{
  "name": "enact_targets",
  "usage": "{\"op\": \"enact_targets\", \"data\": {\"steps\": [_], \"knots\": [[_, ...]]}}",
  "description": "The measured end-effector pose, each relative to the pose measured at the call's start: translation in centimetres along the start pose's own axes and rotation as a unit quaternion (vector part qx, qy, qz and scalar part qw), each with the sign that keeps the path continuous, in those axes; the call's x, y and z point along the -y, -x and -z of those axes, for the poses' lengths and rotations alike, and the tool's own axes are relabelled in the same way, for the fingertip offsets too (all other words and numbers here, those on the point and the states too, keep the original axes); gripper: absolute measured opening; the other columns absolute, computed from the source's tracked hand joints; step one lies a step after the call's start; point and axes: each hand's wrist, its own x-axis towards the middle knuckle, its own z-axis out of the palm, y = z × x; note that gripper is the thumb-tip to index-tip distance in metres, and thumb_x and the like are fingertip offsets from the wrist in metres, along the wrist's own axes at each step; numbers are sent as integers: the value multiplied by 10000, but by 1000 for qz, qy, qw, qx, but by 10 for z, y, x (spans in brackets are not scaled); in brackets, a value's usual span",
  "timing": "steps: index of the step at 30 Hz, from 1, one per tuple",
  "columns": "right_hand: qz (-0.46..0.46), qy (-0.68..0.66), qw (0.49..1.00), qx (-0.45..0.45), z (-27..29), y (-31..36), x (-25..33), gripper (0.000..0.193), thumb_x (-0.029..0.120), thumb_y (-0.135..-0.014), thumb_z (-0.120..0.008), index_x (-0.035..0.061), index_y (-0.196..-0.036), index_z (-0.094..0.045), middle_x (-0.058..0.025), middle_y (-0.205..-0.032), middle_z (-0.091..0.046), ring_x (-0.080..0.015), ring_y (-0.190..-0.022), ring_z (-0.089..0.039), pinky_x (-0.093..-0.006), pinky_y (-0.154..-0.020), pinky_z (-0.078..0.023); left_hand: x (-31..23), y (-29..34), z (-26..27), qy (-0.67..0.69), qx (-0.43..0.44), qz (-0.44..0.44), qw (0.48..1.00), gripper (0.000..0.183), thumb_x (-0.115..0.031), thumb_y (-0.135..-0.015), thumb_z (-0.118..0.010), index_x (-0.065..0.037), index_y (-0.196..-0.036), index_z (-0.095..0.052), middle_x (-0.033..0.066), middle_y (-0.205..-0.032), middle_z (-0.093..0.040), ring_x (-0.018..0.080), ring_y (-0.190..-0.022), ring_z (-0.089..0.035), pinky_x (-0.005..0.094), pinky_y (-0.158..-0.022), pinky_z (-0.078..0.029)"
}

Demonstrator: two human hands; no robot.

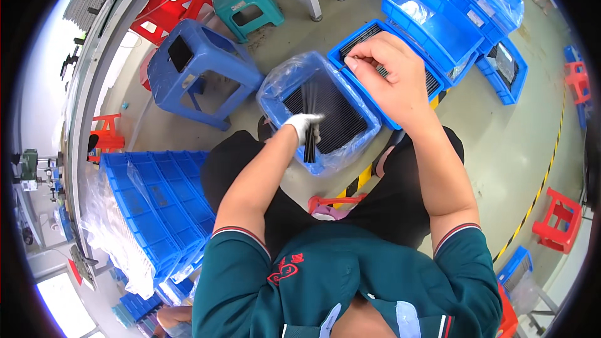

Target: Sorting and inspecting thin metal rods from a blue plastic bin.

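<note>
Our white-gloved left hand (pixel 305 128) grips a bundle of thin black strips (pixel 310 149), long axis pointing away from us, above a film-lined blue plastic bin (pixel 270 101); our bare right hand (pixel 395 75), pinched, contents unclear, hovers over the rectangular blue crate (pixel 352 39) rightward.

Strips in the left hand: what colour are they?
The strips look black, clearest in head view.

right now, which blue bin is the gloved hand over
The plastic-lined bin, with the left hand holding black strips over it. The neighbouring bin beneath the bare right hand shows no such lining.
</note>
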Motion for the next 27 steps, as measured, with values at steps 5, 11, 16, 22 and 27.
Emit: {"op": "enact_targets", "data": {"steps": [5,11,16,22,27], "knots": [[13,25,1000,-12,19,3,9,72,61,-731,-700,63,-774,-642,-52,-743,-608,-231,-691,-589,-317,-602,-467,37,-62,16,-170,-43,118,977,338,-269,-856,-670,-114,-605,-505,61,-525,-498,228,-440,-483,435,-480,-435],[22,92,995,23,40,14,6,164,-25,-672,-713,23,-814,-645,-86,-759,-591,-240,-673,-567,-318,-582,-451,14,-111,2,-326,-107,71,937,190,-181,-804,-703,-52,-853,-573,96,-593,-552,233,-446,-518,433,-423,-422],[-15,123,991,54,35,12,8,218,-38,-624,-715,22,-818,-634,-95,-758,-560,-245,-640,-530,-326,-547,-410,-48,-148,52,-559,-244,-13,792,376,-240,-766,-669,-52,-1093,-670,187,-1180,-623,367,-1107,-595,428,-934,-478],[-72,190,971,129,32,6,-6,273,2,-582,-722,54,-828,-617,-80,-756,-524,-246,-629,-509,-344,-533,-393,-93,-170,34,-554,-355,-43,751,355,-151,-847,-554,-119,-1195,-617,142,-1256,-596,315,-1170,-571,406,-935,-487],[-100,195,962,163,21,-1,-15,267,23,-580,-732,66,-816,-614,-73,-731,-499,-231,-614,-491,-338,-516,-372,-108,-202,41,-565,-386,-65,726,292,-169,-927,-443,-125,-1141,-637,121,-1192,-634,290,-1143,-590,420,-914,-481]]}}
